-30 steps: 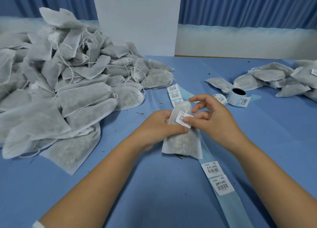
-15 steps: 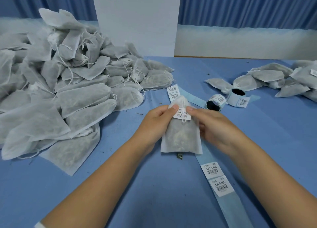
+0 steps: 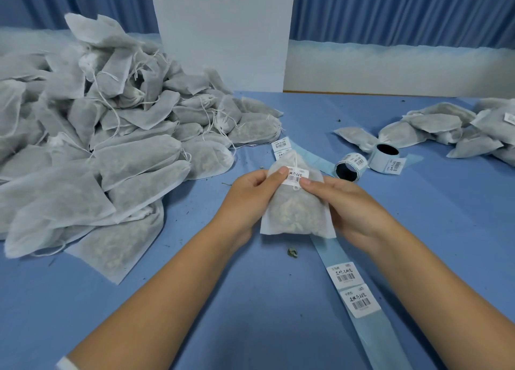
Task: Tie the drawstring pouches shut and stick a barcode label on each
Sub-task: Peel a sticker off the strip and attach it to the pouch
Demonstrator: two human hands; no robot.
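Nearly done with this one pouch, barely into the whole lot. Holding a filled pouch (image 3: 295,211) upright just above the table (image 3: 250,328), pinched between both hands. Gripping its left edge with the left hand (image 3: 248,194), thumb laid on the left end of a barcode label (image 3: 296,176). Gripping the right edge with the right hand (image 3: 354,205), thumb at the label's right end, fingers curled behind. Looks cinched at the neck, with a bit of string (image 3: 296,187) hanging across the label. Seems stuck on already, so probably just smoothing it flat.

Judging this pouch as good as finished, needing only to go onto the small heap (image 3: 434,123) at far right, marked by at least one visible label. Cannot vouch for labels on all of those. Leaves the big heap (image 3: 125,158) at left, well apart from the hands, with no labels in sight and many loose strings: by far the larger share of the work.

Plenty of labels to hand: a strip (image 3: 354,289) running under the pouch toward the near edge, plus two rolls (image 3: 348,169) just beyond the right hand.
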